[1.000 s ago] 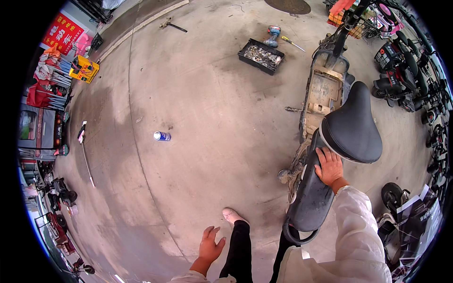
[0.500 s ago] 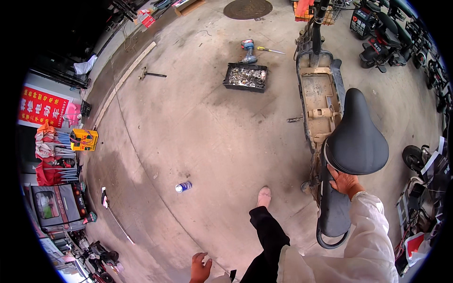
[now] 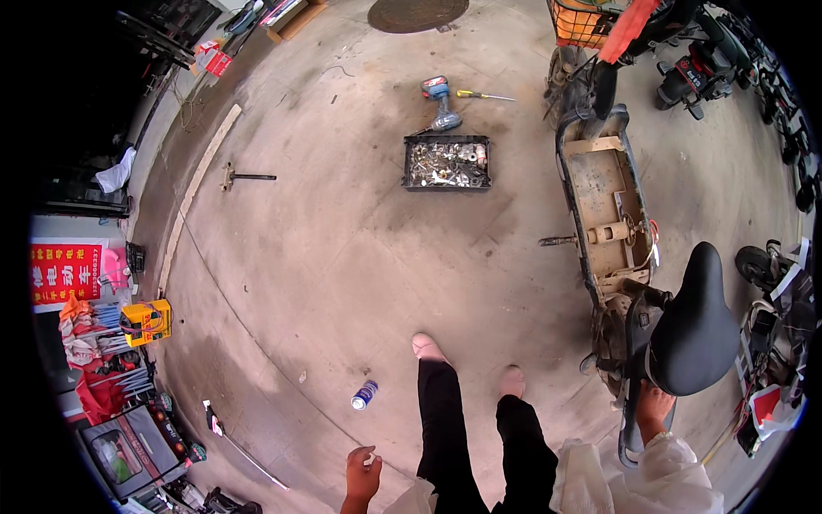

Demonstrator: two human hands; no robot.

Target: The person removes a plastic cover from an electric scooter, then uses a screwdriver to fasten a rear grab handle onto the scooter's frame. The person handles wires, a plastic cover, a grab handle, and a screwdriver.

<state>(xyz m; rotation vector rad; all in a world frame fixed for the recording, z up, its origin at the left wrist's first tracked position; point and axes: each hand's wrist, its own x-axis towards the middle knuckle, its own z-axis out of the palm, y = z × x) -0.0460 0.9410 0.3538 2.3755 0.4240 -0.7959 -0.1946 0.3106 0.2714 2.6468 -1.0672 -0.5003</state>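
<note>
A scooter frame (image 3: 612,214) with an opened, tan-coloured floor compartment stands at my right. Its black saddle (image 3: 698,330) sits over the long dark rear seat. My right hand (image 3: 654,404) grips at the back edge of this saddle, fingertips tucked beneath it and partly hidden. Low in the view, my left hand (image 3: 363,474) hangs over the floor with loosely bent fingers, thumb apart, holding nothing. Nearest to it lies a blue and white spray can (image 3: 365,395) on its side.
Ahead are a black tray (image 3: 447,186) of small metal parts, a cordless drill (image 3: 441,104) and a yellow-handled screwdriver (image 3: 485,95). A T-shaped tool (image 3: 248,176) lies farther left. Parked scooters (image 3: 689,81) line the right; a yellow box (image 3: 145,323) stands left.
My view has shifted forward and left, so the floor things appear lower. Both my feet now show. The saddle sits lower in view, my right hand still at its back edge.
</note>
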